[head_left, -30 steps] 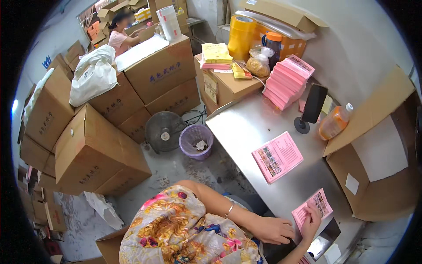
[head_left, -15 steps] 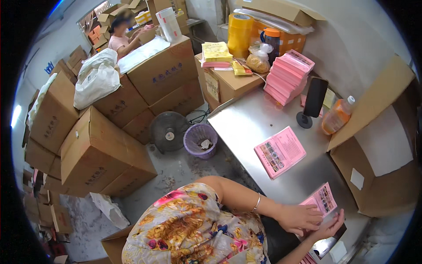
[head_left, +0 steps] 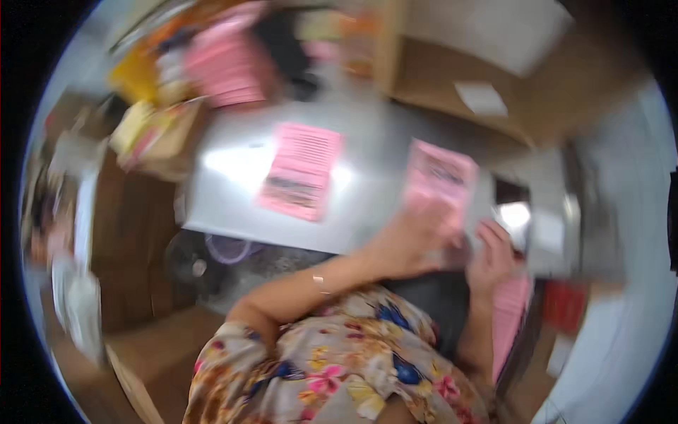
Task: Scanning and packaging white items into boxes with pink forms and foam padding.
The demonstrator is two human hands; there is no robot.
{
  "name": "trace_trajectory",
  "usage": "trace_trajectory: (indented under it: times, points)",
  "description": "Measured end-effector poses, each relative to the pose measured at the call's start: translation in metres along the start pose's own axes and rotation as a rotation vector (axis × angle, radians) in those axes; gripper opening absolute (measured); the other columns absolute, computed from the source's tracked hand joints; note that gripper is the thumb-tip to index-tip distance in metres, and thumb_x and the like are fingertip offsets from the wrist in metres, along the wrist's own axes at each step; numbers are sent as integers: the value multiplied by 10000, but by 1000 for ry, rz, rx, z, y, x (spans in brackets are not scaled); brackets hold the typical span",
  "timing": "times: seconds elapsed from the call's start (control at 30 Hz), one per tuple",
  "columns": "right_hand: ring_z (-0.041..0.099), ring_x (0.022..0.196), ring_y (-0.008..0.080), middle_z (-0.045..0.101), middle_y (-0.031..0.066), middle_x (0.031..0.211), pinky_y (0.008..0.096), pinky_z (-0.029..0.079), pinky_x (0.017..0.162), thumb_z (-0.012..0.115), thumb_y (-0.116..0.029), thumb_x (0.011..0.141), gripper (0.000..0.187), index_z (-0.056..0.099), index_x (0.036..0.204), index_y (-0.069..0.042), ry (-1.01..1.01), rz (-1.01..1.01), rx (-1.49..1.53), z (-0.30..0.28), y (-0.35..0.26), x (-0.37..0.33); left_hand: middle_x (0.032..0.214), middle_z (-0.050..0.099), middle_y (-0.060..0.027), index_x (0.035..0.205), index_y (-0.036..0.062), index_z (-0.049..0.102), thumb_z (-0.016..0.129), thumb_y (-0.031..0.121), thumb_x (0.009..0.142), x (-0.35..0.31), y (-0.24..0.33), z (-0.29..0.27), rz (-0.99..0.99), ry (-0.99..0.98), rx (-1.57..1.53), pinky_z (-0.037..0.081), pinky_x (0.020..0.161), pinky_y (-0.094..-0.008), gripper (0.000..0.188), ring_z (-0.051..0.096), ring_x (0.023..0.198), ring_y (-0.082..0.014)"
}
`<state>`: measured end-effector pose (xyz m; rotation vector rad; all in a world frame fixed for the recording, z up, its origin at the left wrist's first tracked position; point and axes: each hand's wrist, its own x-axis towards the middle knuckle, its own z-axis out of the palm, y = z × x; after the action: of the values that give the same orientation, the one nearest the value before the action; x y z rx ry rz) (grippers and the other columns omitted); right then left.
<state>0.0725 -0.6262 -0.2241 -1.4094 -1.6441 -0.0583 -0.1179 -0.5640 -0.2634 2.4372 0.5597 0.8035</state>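
Observation:
A pink printed leaflet [head_left: 443, 171] lies at the near right of the metal table. My left hand [head_left: 413, 240] rests over its lower end, and motion blur hides whether the fingers grip it. Just to the right, my right hand [head_left: 491, 260] is raised with its fingers stretched out and nothing visible in them. Another pink printed leaflet or thin stack [head_left: 302, 172] lies flat further left on the table. Beside my right forearm, more pink sheets [head_left: 511, 311] show lower down, partly hidden by the arm.
A tall pink paper stack [head_left: 227, 60] stands at the back left, near a dark phone on a stand [head_left: 286, 39]. An open cardboard box [head_left: 452, 78] borders the table's far right. At left are a purple basket [head_left: 227, 249] and a fan [head_left: 187, 263] on the floor.
My view has swung to the right, so the table now sits more centrally and everything is blurred. My right hand has moved apart from my left hand.

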Motion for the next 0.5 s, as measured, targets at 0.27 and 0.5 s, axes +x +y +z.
trace_trajectory:
  times: [0.27,0.5]
  points:
    - [686,920,282,701,140,1053,335,536,805,570,89,849,275,725,1048,-21,-94,80,-122,-78,30,-26,1603,276,-192,1466,272,504,603,479,897,17,12,-26,-72,-324,357,122,1201,-546,614,218,1485,-415]
    - [673,865,288,684,140,980,335,525,757,638,-100,908,244,702,1133,-32,66,221,-399,-98,102,-1,1589,311,-171,1448,289,517,681,467,833,18,20,-14,-38,-294,356,186,1175,-581,661,285,1452,-414]
